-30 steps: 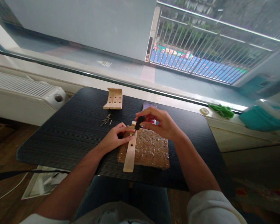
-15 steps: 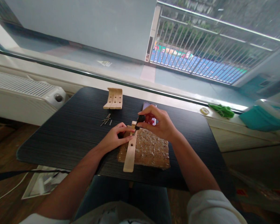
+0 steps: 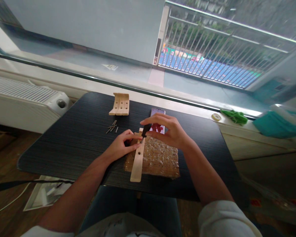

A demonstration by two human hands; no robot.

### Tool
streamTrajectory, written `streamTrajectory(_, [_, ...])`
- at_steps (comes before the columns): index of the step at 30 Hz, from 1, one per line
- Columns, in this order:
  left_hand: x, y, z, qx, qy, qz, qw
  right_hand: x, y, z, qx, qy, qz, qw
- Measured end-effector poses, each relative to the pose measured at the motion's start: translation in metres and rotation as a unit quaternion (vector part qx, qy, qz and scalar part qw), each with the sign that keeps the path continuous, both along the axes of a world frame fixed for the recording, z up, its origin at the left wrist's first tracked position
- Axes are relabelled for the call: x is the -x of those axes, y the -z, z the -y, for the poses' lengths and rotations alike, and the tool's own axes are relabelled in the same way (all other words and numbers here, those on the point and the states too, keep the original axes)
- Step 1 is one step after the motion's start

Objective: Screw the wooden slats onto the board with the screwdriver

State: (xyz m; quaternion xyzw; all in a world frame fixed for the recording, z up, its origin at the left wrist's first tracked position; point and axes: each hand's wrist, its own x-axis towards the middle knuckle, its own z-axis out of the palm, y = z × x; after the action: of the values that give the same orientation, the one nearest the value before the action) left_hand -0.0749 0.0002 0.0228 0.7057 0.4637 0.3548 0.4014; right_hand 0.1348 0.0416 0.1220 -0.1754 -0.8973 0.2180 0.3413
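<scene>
My right hand [image 3: 166, 130] grips a small screwdriver [image 3: 146, 129] by its black handle, thumb and fingers around it. The shaft slants down to a pale wooden strip [image 3: 137, 168] with holes, which lies across a brown, wrapped, rough-surfaced block [image 3: 160, 158]. My left hand [image 3: 122, 145] holds the strip near its upper part, thumb and forefinger closing in at the screwdriver's tip. Those fingertips hide most of what the tip touches; a screw there cannot be made out clearly. One open hole shows in the strip below my thumb.
Several loose screws [image 3: 111, 127] lie left of the block on the dark table [image 3: 71, 138]. Behind them sit wooden pieces with holes [image 3: 120, 104]. A lit phone [image 3: 158, 112] lies behind my right hand. On the sill are a tape roll [image 3: 216, 117] and green cloth [image 3: 234, 117].
My right hand's fingers have shifted round the handle, and the screwdriver now stands slightly further left at its top. My left hand, the strip and the block have stayed put.
</scene>
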Motion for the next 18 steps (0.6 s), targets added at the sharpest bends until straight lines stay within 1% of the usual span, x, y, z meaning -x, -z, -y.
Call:
streamTrajectory(6, [0.0008,0.0019,-0.0003,-0.005,0.002,0.006,1.000,-0.0037,-0.0046,0.0009,0.025,-0.030,0.012,0.999])
streamTrajectory(13, [0.0003,0.0022,-0.0004,0.004,-0.001,0.008,1.000,-0.0032,-0.0025,0.0011,0.095,-0.035,0.018,0.995])
streamTrajectory(18, [0.0001,-0.0004,0.0004,0.012,-0.001,0.004,1.000,-0.0045,-0.0003,-0.0001,0.098,0.003,0.031,0.995])
